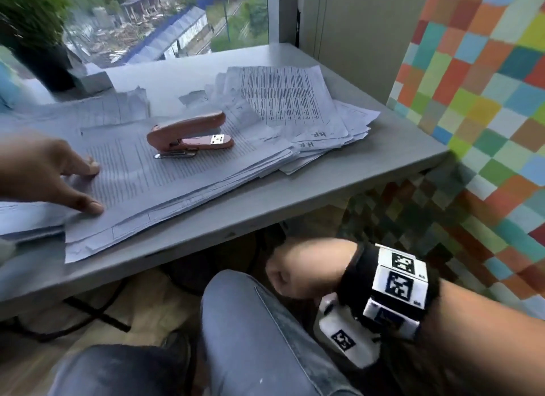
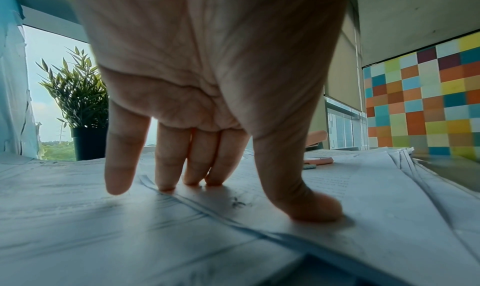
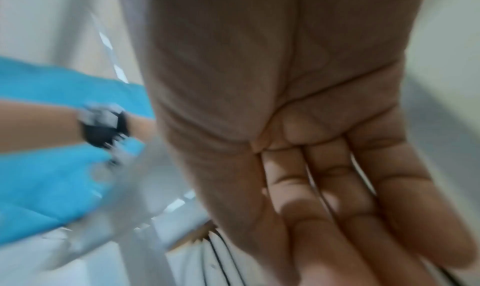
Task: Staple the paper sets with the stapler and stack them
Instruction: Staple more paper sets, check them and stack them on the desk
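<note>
A pink stapler point(image 1: 190, 134) lies on top of a spread pile of printed sheets point(image 1: 165, 186) on the grey table point(image 1: 324, 183). My left hand point(image 1: 93, 186) presses straight fingers and thumb down on the left part of this pile; in the left wrist view the fingertips point(image 2: 192, 179) and thumb touch the top sheet, with the stapler point(image 2: 315, 140) behind them. A second fanned pile of papers point(image 1: 295, 101) lies at the back right. My right hand point(image 1: 290, 270) hangs below the table edge over my knee, fingers point(image 3: 337, 208) straight, holding nothing.
A potted plant point(image 1: 44, 62) and a small white block point(image 1: 94, 80) stand at the back left by the window. A checkered coloured wall point(image 1: 486, 101) runs close along the table's right side. My jeans-clad legs point(image 1: 250, 336) are under the front edge.
</note>
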